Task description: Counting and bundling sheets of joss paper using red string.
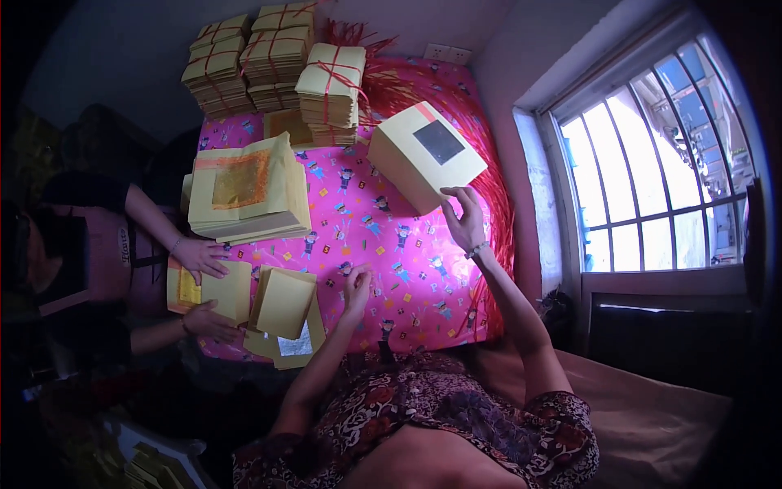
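Note:
My right hand (466,222) is at the near right corner of a tall stack of yellowish paper sheets (399,155). Its fingertips touch the top edge, with the thumb a little apart from the index finger; no lifted sheet shows. A dark rectangle (439,142) and a pinkish strip mark the top sheet. Above the pink table cover (383,236), my left hand (357,287) is curled closed, and I see nothing in it. To its left, a small pile of yellowish paper (283,301) overlaps a sheet with a silver patch (295,342).
A co-worker's hands (202,257) rest on yellowish paper at the left. Beyond lies a thick paper pile (248,187) with a gold patch. Tied paper bundles (332,81) stand at the back. Red plastic strips (481,163) trail down the right side beside a barred window (652,163).

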A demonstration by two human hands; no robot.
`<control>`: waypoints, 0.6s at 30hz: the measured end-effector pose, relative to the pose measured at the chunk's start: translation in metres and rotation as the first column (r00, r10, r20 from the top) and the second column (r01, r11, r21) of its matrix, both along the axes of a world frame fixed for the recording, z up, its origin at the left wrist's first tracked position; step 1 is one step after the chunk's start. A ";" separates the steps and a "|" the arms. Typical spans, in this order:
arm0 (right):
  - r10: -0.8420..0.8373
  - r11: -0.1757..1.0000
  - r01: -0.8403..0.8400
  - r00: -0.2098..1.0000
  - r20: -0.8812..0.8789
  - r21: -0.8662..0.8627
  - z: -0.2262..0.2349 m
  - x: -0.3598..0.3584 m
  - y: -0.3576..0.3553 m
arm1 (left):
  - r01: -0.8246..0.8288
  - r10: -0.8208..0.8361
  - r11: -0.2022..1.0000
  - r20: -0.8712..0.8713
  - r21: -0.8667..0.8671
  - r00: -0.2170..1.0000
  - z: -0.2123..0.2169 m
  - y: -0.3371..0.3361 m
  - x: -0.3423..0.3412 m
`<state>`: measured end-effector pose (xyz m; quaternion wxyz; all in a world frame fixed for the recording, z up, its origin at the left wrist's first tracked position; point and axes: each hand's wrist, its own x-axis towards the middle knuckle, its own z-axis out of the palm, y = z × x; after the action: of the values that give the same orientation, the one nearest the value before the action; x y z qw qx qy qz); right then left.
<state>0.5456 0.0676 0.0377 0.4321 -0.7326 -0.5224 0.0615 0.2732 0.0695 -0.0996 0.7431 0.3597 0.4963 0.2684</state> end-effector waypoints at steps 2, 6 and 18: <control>-0.093 0.994 0.095 0.995 -0.044 0.054 -0.002 0.008 -0.009 | -0.008 0.008 1.000 -0.011 -0.008 1.000 -0.007 0.014 0.007; -0.202 0.935 0.338 0.754 -0.625 0.106 -0.053 0.089 0.011 | 0.051 -0.022 0.975 0.136 -0.214 0.991 -0.008 0.058 0.052; -0.350 0.937 0.025 0.124 -0.929 -0.349 -0.147 0.155 0.023 | -0.088 0.156 0.887 0.113 -0.454 0.981 -0.030 0.142 0.184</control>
<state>0.7010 0.0906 -0.1095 0.5748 -0.6219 -0.0052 0.5318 0.4574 0.2112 -0.1295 0.8218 0.1267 0.5104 0.2192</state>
